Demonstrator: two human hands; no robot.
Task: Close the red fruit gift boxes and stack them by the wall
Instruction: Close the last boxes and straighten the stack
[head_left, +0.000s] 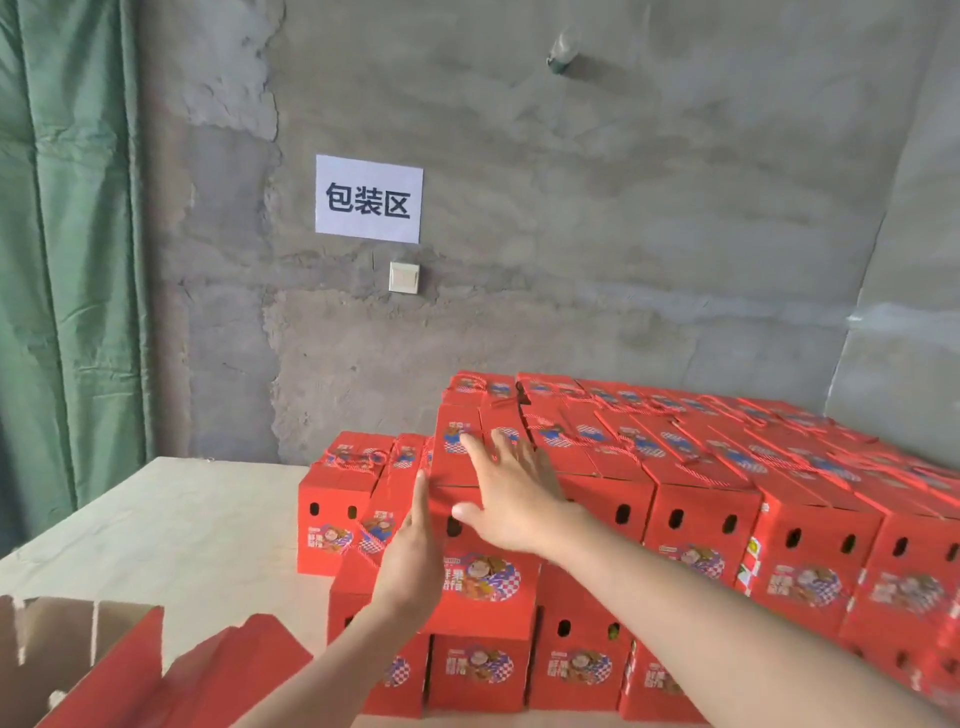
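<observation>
A large stack of closed red fruit gift boxes (701, 519) with printed fronts and rope handles stands against the grey wall, several layers high. On the stack's left front corner sits one closed red box (483, 587). My right hand (511, 493) lies flat on its top with fingers spread and straight. My left hand (413, 556) presses flat against its left side, fingers straight and pointing up. At the bottom left an open red box (104, 670) shows brown inner flaps standing up.
Lower red boxes (337, 514) stand to the left of the held box on a pale board floor (171, 530). A green curtain (62, 260) hangs at the left. A white paper sign (369, 198) and a switch (404, 277) are on the wall.
</observation>
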